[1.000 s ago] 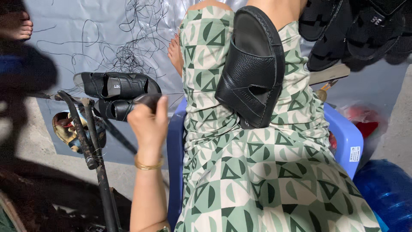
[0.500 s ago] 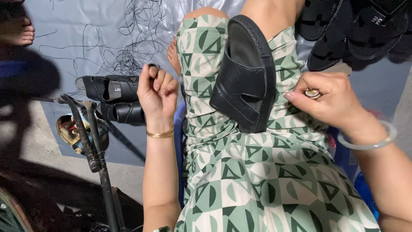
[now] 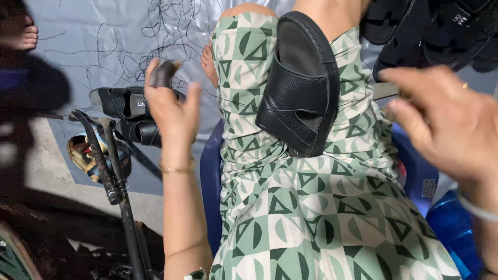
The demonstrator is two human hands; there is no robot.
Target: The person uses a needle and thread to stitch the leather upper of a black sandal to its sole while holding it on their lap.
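Observation:
A black leather slide sandal lies sole-side out on my lap, on a green and white patterned dress. My left hand is raised to the left of my knee and grips a small dark object. A thin thread runs from that hand across the sandal towards the right. My right hand hovers blurred to the right of the sandal, fingers loosely curled. Whether it pinches the thread is not visible.
Two more black sandals lie on the grey sheet at left, beside a dark metal stand. A heap of black sandals fills the top right. Loose black threads litter the sheet. A blue stool is under me, and another person's foot at top left.
My left hand has risen from the sandals on the ground with the small dark object. My right hand came in to the sandal's edge, then pulled away up and to the right.

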